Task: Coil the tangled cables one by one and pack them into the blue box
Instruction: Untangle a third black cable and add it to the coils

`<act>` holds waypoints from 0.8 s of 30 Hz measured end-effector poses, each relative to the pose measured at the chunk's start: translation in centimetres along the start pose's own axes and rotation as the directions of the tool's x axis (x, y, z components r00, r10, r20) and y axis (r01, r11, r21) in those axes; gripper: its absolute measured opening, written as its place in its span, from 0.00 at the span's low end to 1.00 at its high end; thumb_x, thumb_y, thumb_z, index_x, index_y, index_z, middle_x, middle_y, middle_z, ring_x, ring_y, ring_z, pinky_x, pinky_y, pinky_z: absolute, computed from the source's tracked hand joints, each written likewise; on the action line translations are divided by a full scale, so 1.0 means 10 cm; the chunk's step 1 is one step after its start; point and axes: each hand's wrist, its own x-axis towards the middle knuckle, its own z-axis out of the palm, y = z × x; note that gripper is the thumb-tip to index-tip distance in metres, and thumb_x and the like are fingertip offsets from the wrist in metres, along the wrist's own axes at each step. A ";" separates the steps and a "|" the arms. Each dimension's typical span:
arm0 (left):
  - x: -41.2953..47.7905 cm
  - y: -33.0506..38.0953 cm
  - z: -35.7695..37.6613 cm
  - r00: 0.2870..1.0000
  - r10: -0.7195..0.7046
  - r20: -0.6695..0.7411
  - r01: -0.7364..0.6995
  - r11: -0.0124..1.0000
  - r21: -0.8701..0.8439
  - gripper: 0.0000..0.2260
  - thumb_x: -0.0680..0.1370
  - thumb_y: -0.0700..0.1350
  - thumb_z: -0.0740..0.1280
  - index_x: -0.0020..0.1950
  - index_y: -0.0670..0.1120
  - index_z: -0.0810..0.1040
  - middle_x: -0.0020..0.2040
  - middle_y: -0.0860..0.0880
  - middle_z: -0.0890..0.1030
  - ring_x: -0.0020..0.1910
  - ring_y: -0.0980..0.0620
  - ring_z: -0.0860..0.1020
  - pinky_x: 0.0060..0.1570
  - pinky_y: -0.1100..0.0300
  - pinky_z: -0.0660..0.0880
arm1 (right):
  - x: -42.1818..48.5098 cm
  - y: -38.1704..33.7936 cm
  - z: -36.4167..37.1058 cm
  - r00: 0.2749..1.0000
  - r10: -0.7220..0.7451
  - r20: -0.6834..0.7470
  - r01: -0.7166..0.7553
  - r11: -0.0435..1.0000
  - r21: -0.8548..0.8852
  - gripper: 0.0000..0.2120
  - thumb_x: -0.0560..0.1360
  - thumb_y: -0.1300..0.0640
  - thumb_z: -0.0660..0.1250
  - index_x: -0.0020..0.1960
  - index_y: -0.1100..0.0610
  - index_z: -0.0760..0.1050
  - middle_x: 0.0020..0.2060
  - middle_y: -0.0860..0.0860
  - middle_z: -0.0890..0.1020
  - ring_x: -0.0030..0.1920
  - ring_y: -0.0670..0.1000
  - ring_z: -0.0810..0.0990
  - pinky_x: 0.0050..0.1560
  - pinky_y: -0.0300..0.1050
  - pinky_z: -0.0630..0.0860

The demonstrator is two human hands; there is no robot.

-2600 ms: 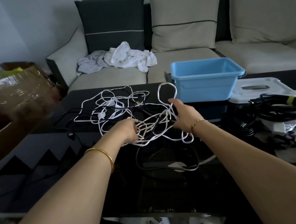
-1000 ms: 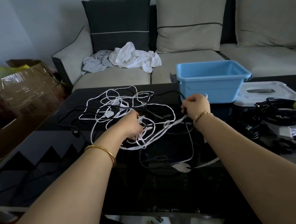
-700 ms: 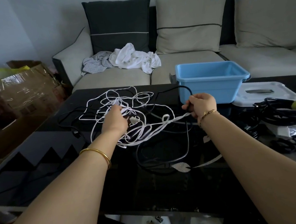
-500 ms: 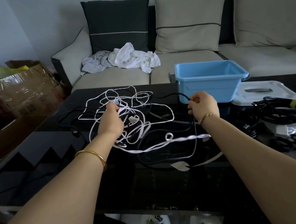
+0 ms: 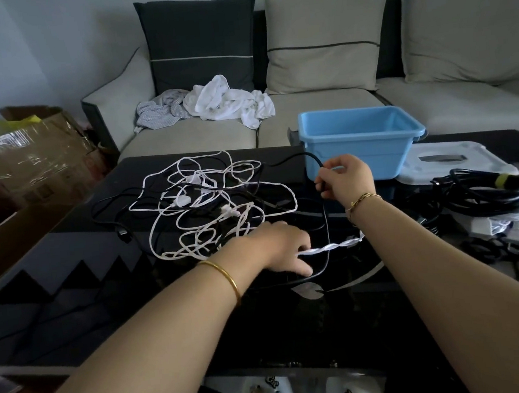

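A tangle of white cables mixed with thin black ones lies on the black glass table. The blue box stands open at the table's far side, nothing visible inside. My left hand lies low on the table just right of the tangle and pinches a twisted white strand, its thumb beside a black cable. My right hand is raised in front of the box. It grips that black cable, which hangs down in a loop, together with a bit of white cable.
A white lid lies right of the box. Thick black cables and a white plug are heaped at the table's right end. A sofa with crumpled clothes stands behind. Cardboard boxes stand to the left.
My left hand left the middle of the tangle and came down and right to the twisted white strand. My right hand stayed by the box, holding the black cable.
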 end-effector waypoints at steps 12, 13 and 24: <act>-0.31 -0.58 -0.19 0.807 -0.514 -0.290 -0.074 0.400 -0.914 0.08 0.80 0.43 0.63 0.43 0.48 0.80 0.39 0.50 0.81 0.40 0.54 0.77 0.42 0.58 0.74 | 0.13 0.20 -0.34 0.971 -0.032 -0.235 -0.028 0.969 -0.247 0.07 0.77 0.63 0.58 0.46 0.53 0.72 0.34 0.52 0.76 0.35 0.57 0.78 0.44 0.56 0.80; -0.30 -0.62 -0.20 0.730 -0.613 -0.303 -0.101 0.341 -0.935 0.08 0.80 0.42 0.62 0.43 0.47 0.79 0.38 0.49 0.80 0.38 0.54 0.77 0.40 0.59 0.75 | 0.13 0.21 -0.36 0.971 -0.043 -0.236 -0.031 0.953 -0.301 0.07 0.77 0.62 0.57 0.46 0.53 0.72 0.36 0.53 0.76 0.38 0.58 0.79 0.44 0.55 0.80; -0.33 -0.95 -0.08 0.324 -0.932 -0.163 0.283 0.260 -0.923 0.16 0.77 0.41 0.60 0.64 0.41 0.70 0.54 0.42 0.80 0.49 0.36 0.80 0.50 0.45 0.79 | -0.13 0.07 -0.03 0.977 -0.161 0.139 0.210 0.631 -0.746 0.08 0.76 0.57 0.61 0.53 0.56 0.75 0.49 0.57 0.79 0.49 0.59 0.76 0.46 0.47 0.72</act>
